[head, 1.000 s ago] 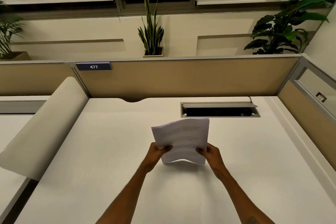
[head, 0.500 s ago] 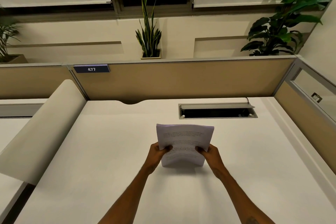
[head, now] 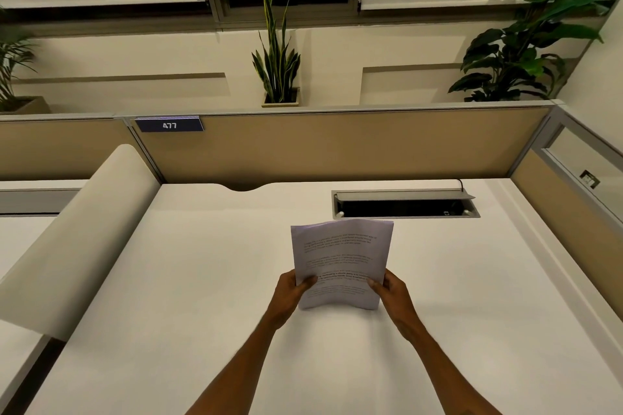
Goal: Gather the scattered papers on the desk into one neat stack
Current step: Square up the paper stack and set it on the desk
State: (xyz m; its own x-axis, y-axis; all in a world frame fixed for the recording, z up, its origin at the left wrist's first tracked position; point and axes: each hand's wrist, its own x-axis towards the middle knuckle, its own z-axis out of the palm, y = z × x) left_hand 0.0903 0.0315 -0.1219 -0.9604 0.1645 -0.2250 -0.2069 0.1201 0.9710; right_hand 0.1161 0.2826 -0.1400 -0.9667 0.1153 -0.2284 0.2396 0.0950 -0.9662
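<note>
A stack of white printed papers (head: 340,256) stands nearly upright over the middle of the white desk (head: 175,280), its bottom edge close to or on the surface. My left hand (head: 290,291) grips the stack's lower left edge, thumb on the front sheet. My right hand (head: 391,290) grips the lower right edge the same way. The sheets bow slightly between the two hands, and their top edges line up almost evenly. No other loose paper shows on the desk.
An open cable tray (head: 404,207) is sunk into the desk behind the papers. Beige partition walls (head: 337,145) close the back and right sides, with a "477" plate (head: 169,125). A curved white divider (head: 77,232) borders the left. Plants stand beyond the partition.
The stack has turned from tilted to squarely upright, and its fanned top edges have drawn together. Both hands have stayed on the lower edges.
</note>
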